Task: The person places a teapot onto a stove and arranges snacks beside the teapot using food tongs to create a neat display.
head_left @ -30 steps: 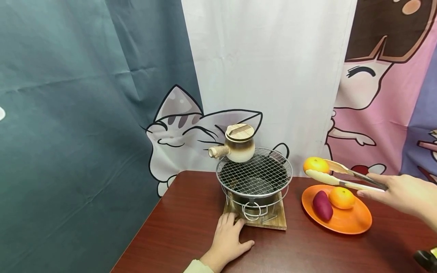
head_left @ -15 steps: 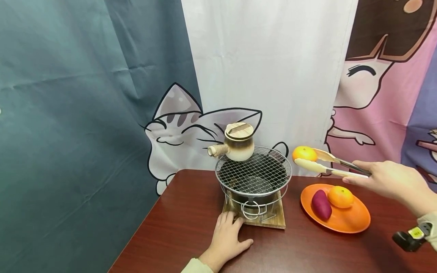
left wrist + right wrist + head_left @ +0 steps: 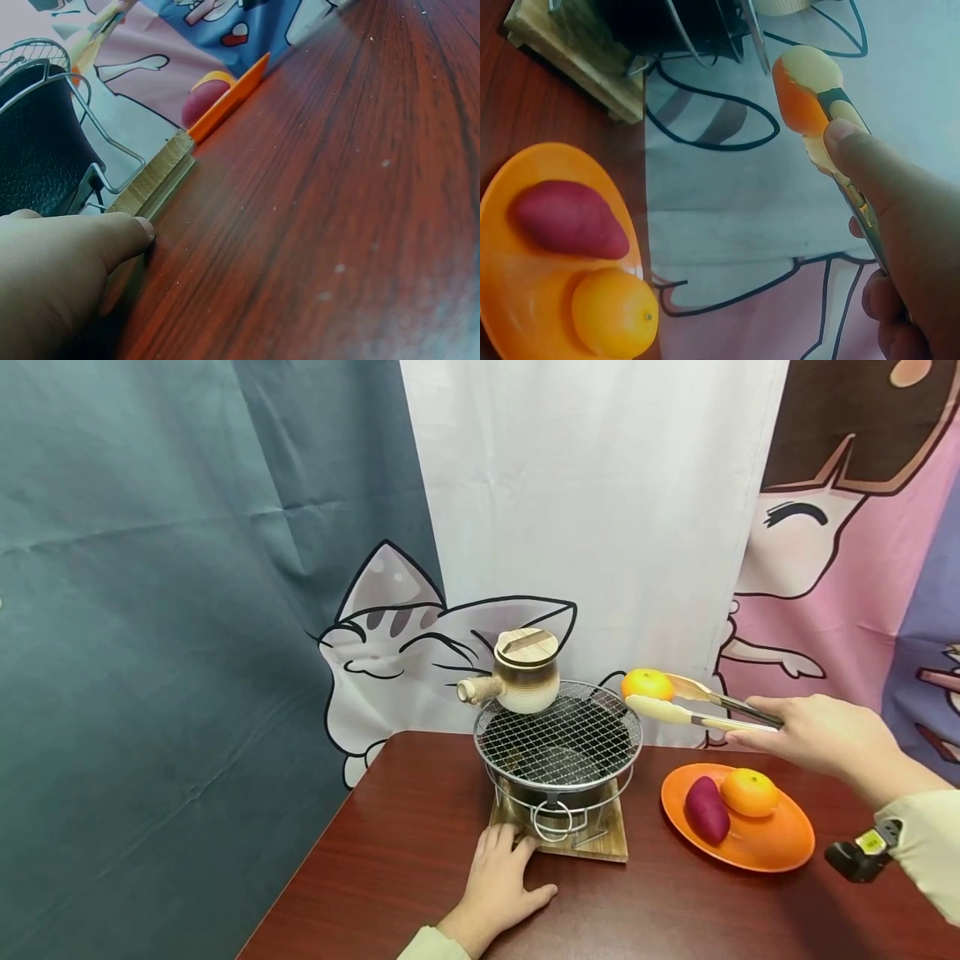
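My right hand (image 3: 832,735) grips a pair of tongs (image 3: 660,709) with cream-coloured tips. Between the tips sits a mandarin orange (image 3: 647,683), raised above the table beside the right rim of a round wire grill rack (image 3: 562,760). In the right wrist view the thumb presses along one arm of the tongs, and the mandarin (image 3: 799,105) shows between the tips. My left hand (image 3: 498,881) rests with relaxed, spread fingers at the front left edge of the wooden board (image 3: 611,843) under the stove. The left wrist view shows a finger against the board's edge (image 3: 154,180).
A small pot (image 3: 528,685) with a wooden lid and side handle stands at the rack's back left. Right of the stove, an orange plate (image 3: 783,852) bears a purple sweet potato (image 3: 707,810) and another mandarin (image 3: 750,793). A printed curtain (image 3: 600,510) hangs behind the table.
My right hand has carried the tongs and mandarin left and slightly up, from over the plate to beside the grill rack. The left hand has stayed at the board.
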`<state>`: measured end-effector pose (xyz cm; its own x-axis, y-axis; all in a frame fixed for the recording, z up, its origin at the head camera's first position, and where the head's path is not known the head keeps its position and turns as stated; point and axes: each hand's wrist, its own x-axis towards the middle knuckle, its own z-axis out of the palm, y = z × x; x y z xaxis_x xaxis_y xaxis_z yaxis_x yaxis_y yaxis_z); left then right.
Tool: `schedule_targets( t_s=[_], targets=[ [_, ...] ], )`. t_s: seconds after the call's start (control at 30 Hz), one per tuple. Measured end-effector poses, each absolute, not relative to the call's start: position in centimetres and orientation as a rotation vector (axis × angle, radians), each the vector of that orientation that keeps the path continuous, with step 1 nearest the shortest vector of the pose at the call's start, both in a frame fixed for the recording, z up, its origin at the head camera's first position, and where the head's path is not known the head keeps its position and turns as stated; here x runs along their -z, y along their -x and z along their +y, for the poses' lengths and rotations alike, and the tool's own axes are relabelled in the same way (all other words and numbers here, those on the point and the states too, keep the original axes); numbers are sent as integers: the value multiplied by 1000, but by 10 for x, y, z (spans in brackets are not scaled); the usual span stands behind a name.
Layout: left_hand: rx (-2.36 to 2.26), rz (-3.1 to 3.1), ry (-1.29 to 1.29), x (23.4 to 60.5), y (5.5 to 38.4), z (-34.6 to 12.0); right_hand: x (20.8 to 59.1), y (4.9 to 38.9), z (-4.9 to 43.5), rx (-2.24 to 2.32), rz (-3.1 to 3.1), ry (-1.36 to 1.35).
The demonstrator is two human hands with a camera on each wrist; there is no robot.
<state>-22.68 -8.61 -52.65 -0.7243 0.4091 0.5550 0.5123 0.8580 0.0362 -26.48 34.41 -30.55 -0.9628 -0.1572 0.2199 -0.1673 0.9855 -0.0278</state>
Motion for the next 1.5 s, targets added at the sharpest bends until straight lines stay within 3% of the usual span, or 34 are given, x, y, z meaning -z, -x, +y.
schedule_targets(
  t_s=[1.5],
  targets=[
    [261,-2512,656,527,229,-86,311,290,274,-72,-2866,-393]
  ],
)
